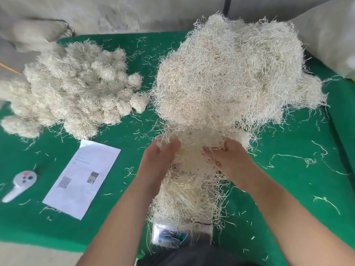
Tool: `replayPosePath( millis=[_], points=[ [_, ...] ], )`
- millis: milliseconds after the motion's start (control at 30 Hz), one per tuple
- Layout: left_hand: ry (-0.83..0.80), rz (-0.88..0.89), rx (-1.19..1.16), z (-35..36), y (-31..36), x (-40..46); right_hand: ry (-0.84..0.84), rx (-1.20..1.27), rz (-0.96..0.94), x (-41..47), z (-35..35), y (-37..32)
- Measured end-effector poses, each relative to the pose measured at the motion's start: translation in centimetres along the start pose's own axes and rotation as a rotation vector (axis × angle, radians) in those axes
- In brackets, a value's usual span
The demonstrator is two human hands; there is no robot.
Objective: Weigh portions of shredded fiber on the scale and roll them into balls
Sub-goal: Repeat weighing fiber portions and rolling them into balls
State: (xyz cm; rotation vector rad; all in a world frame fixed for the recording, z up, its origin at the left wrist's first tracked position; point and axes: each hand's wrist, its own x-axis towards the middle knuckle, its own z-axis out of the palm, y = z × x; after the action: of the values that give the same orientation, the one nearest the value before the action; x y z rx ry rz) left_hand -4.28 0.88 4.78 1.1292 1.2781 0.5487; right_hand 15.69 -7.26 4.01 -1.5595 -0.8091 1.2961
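A tuft of shredded fiber (199, 139) hung between both hands above the scale (180, 234), which already carried a loose heap of fiber (184, 194) spilling past its edges. The left hand (159, 158) and right hand (228, 156) each gripped a side of the tuft with curled fingers. Just beyond lay the big loose pile (236, 73); rolled balls (76, 89) sat far left. Bare green cloth (288, 181) stretched right; a paper sheet (82, 179) and a white handheld device (21, 182) lay left.
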Motion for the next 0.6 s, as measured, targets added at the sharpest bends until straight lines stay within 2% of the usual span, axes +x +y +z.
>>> replayPosePath(
  millis=[33,100,167,233,300,333,400,467,533,600],
  points=[
    [0.046,-0.018,0.082,-0.8,-0.9,0.1,-0.014,0.063,0.02,-0.3,-0.4,0.5],
    [0.109,-0.061,0.161,-2.3,-2.8,0.2,-0.057,0.017,0.048,-0.8,-0.5,1.8],
    [0.123,-0.071,0.267,-3.2,-4.7,0.1,-0.1,-0.169,0.108,-1.0,0.4,3.7],
    [0.096,-0.052,0.496,-4.0,-6.8,0.0,-0.14,-0.358,0.186,-1.1,1.5,5.1],
    [0.11,-0.075,0.711,-4.4,-8.1,0.0,-0.242,-0.588,0.25,-1.2,1.5,6.1],
    [0.134,-0.095,0.743,-4.6,-8.4,0.0,-0.296,-0.675,0.276,-1.2,0.9,6.5],
    [0.18,-0.102,0.662,-4.8,-8.4,-0.2,-0.328,-0.634,0.293,-1.6,-0.6,6.2],
    [0.217,-0.049,0.553,-4.9,-8.2,-0.5,-0.308,-0.438,0.238,-2.1,-1.8,5.8],
    [0.216,0.055,0.556,-4.7,-8.0,-1.0,-0.175,-0.341,0.152,-2.4,-2.0,5.9],
    [0.188,0.201,0.603,-4.1,-7.5,-1.5,-0.029,-0.396,0.057,-2.4,-1.5,6.3]
  ],
)
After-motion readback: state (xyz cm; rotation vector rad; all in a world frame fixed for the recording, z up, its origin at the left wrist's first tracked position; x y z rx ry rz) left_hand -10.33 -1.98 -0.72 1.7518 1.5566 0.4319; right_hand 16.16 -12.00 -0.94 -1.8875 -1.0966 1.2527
